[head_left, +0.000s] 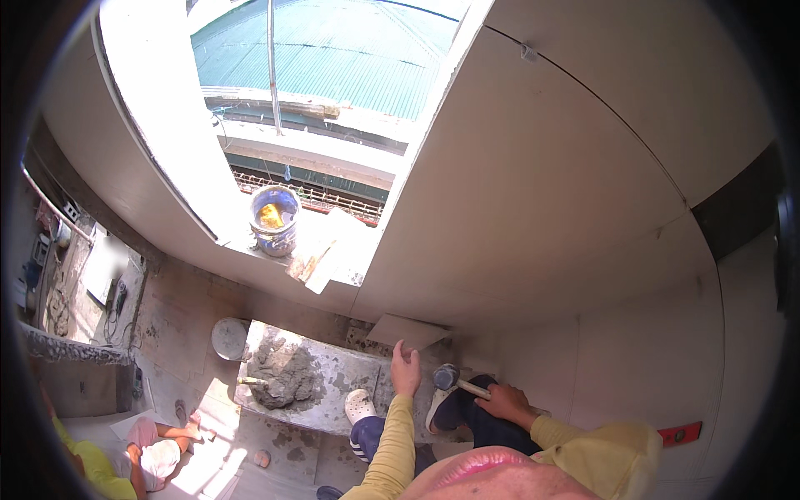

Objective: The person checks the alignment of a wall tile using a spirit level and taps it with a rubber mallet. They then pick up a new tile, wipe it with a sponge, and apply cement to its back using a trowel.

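Note:
My right hand (pixel 505 402) is closed round the pale handle of a mallet (pixel 446 377), whose dark, rounded head points left. To its left my left hand (pixel 406 372) reaches forward with its fingers stretched out. Its fingertips are at the near edge of a light, flat tile (pixel 408 331) lying against the foot of the wall; whether they touch it I cannot tell. Left of that hand a board (pixel 337 367) bears a heap of wet grey mortar (pixel 287 375), with a trowel handle (pixel 252 381) sticking out.
A bucket (pixel 276 237) and a pale slab (pixel 337 250) stand on the window sill. A round white pail (pixel 229 338) is beside the board. My white clog (pixel 360 406) rests at its edge. A red level (pixel 681 434) is at the right. Another person (pixel 158 454) sits lower left.

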{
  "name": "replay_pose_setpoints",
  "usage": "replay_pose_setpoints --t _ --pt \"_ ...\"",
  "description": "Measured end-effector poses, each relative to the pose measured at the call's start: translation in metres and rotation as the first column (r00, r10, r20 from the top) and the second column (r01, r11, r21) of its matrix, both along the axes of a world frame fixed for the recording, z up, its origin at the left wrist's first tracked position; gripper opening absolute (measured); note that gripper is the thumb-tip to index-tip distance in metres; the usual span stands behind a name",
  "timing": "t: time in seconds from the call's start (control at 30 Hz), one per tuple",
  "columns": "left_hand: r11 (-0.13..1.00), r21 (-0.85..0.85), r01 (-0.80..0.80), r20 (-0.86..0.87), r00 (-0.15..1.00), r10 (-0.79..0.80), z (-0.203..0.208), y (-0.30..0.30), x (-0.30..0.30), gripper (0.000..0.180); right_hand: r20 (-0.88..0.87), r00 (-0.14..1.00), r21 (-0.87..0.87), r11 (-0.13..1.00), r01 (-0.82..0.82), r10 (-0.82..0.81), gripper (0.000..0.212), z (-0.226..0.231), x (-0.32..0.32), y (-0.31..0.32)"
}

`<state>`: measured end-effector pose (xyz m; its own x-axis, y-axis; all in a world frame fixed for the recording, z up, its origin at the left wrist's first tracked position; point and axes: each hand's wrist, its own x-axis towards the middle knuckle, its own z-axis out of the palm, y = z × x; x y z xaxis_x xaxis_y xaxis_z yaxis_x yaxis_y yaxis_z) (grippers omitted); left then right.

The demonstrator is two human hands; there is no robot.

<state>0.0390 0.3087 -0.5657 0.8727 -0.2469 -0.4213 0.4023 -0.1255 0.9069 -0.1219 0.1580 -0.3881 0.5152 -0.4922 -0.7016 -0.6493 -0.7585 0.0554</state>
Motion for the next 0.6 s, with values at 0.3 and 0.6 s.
replay_pose_setpoints --t 0.3,0.6 --pt "0.991 -0.061 0.117 0.036 0.993 -0.115 0.003 0.008 0.013 0.047 0.044 0.990 -0.053 0.990 -0.132 0.134 0.051 -0.025 0.007 0.019" --pt "0.989 0.059 0.135 0.214 0.966 -0.145 -0.006 0.007 0.056 0.043 0.163 0.987 -0.135 0.991 0.013 0.009 0.048 -0.054 0.006 0.001"
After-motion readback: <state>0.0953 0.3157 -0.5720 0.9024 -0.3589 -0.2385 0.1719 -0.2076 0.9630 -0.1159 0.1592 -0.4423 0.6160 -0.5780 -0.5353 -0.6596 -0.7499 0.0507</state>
